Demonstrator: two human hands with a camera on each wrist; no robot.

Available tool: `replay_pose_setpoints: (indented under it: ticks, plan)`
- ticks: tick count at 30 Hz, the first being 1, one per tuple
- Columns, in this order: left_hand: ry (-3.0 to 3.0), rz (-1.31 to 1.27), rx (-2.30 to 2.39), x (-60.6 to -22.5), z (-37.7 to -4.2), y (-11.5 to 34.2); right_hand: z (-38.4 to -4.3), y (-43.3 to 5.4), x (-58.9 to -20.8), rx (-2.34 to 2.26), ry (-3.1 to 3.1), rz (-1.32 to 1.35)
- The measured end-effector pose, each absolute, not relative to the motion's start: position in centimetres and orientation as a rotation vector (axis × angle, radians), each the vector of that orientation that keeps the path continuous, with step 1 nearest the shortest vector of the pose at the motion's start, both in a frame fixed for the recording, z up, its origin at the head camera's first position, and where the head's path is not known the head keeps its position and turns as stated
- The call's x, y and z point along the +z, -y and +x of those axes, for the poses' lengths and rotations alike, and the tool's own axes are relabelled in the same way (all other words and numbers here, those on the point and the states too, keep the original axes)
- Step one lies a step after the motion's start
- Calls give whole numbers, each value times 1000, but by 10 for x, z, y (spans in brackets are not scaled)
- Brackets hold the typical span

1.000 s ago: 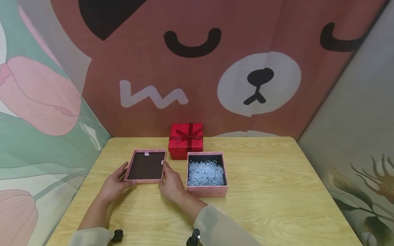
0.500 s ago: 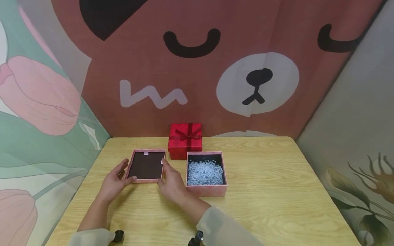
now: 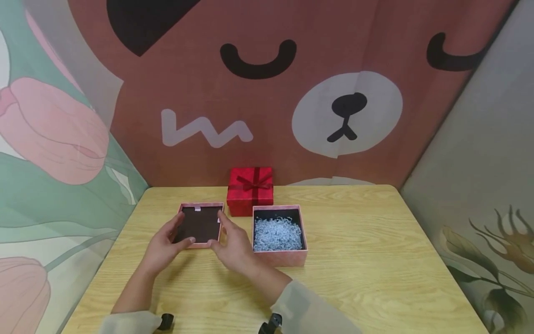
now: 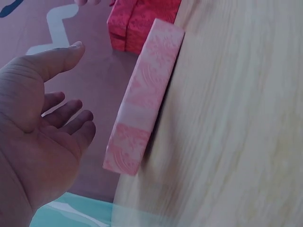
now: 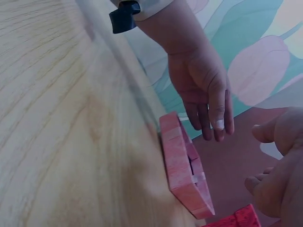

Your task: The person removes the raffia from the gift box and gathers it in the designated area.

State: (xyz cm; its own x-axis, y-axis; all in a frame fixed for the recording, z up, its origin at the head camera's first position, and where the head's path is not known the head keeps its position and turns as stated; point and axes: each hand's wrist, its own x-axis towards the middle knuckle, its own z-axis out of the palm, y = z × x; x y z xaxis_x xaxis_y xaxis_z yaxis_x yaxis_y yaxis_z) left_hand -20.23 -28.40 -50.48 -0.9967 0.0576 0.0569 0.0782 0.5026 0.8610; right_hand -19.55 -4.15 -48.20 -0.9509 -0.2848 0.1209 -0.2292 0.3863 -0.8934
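Observation:
A shallow pink box lid point(image 3: 201, 226) with a dark lining lies upturned on the table, its patterned side wall point(image 4: 144, 97) plain in the left wrist view. Above its left part is my left hand point(image 3: 163, 247), fingers loosely extended and apart from the lid in the wrist views. My right hand point(image 3: 234, 248) hovers at the lid's right edge, also holding nothing. Just right of that hand stands a pink box base point(image 3: 280, 258), filled with pale blue shredded paper point(image 3: 278, 234).
Behind the box base, a red gift box point(image 3: 250, 199) with a dark red ribbon bow stands near the back of the wooden table point(image 3: 354, 260). A curtain point(image 3: 267, 106) printed with a bear hangs behind the table.
Both hands have come off the lid's sides. My left hand has moved rightward over it, while the right thumb has shifted slightly left. The lid stays put.

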Motion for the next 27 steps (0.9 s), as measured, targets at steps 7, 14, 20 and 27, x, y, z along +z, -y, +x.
replay_pose_setpoints:
  ticks: [7,14,20,27]
  plan:
    - [2695,-148,-1600,-501,-202,271,-195,26,-467,-1668,-2576,-514]
    - [2683,-211,-1604,-501,-200,258,-199,8,-460,-1636,-2600,-583]
    - [2631,-312,-1638,-499,-197,247,-202,-8,-458,-1597,-2589,-562]
    - [2593,-380,-1654,-494,-194,232,-206,-31,-457,-1533,-2580,-554]
